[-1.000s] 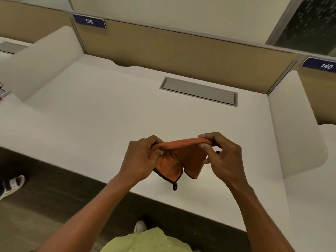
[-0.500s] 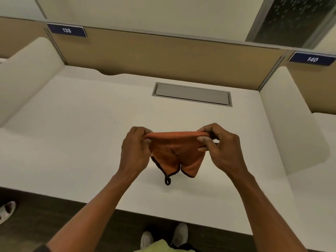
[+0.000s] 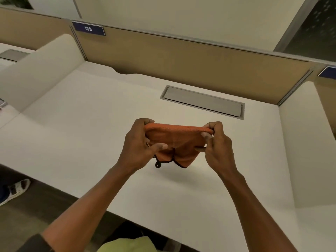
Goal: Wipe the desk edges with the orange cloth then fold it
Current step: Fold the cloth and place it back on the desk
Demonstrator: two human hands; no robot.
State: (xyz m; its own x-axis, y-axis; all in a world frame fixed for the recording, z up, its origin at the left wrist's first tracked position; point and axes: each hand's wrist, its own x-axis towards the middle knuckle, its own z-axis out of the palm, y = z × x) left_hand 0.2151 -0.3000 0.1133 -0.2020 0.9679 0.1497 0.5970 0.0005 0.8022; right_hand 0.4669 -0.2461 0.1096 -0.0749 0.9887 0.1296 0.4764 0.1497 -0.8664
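Desk (image 3: pixel 76 135) between beige partitions (image 3: pixel 181 57)

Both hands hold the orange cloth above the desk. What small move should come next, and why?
Probably bring the two hands together to fold the cloth once more. The left hand and right hand each pinch an end of its top edge, the lower corners hang loose, and it is clear of the desk, so it looks only partly folded.
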